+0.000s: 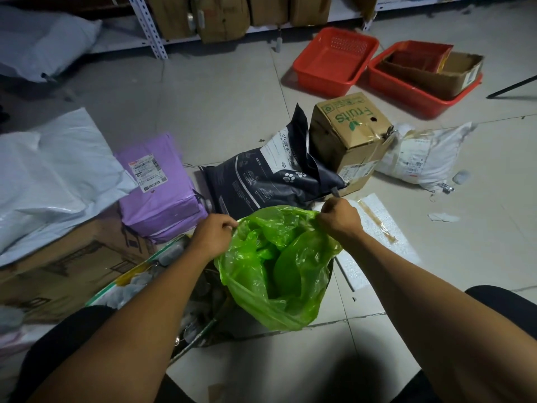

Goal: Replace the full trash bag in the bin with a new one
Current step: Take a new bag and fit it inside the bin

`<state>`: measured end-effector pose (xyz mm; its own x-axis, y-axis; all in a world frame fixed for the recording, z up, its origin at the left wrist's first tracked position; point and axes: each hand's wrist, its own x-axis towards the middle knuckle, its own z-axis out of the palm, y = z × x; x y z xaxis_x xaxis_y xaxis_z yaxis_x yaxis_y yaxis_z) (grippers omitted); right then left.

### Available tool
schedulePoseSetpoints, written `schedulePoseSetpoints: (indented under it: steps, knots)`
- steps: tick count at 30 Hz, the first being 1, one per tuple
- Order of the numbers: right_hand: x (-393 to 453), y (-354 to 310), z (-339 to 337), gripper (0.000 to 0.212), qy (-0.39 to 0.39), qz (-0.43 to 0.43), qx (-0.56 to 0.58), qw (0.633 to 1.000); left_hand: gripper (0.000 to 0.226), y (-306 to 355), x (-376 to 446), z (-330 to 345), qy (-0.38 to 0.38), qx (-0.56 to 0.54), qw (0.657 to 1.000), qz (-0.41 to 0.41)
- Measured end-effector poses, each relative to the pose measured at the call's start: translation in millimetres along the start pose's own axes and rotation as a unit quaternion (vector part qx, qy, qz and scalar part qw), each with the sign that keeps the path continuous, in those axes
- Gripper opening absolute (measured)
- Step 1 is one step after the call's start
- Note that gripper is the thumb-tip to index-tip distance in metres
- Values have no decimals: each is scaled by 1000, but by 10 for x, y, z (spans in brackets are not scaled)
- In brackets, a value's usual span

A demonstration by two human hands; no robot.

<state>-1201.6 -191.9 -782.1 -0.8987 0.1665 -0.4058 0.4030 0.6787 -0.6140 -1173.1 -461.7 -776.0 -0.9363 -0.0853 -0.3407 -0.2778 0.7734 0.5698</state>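
Green translucent plastic trash bag (279,266) held open low over the tiled floor (226,91), left hand (213,235) pinching its left rim, right hand (340,218) gripping its far right rim, dark pet-food sack (270,178) just beyond, purple parcel (158,187) to the left, red plastic baskets (334,61) far right.

Pale tiled floor (232,91), dimly lit, darkest toward the corners. Along the far edge, white perforated-steel shelving (148,27) loaded with brown cartons (220,16). Scattered across the tiles: parcels, boxes, two red plastic baskets (334,59) toward the far right.
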Motion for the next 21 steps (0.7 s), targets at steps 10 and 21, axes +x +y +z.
schedulePoseSetpoints:
  steps: [10,21]
  knots:
    - [-150,43,-109,23,-72,-33,72,994,35,26,-108,-89,-126,-26,992,-6]
    - [-190,84,-177,20,-70,82,351,930,17,101,-89,8,-13,-37,999,-16]
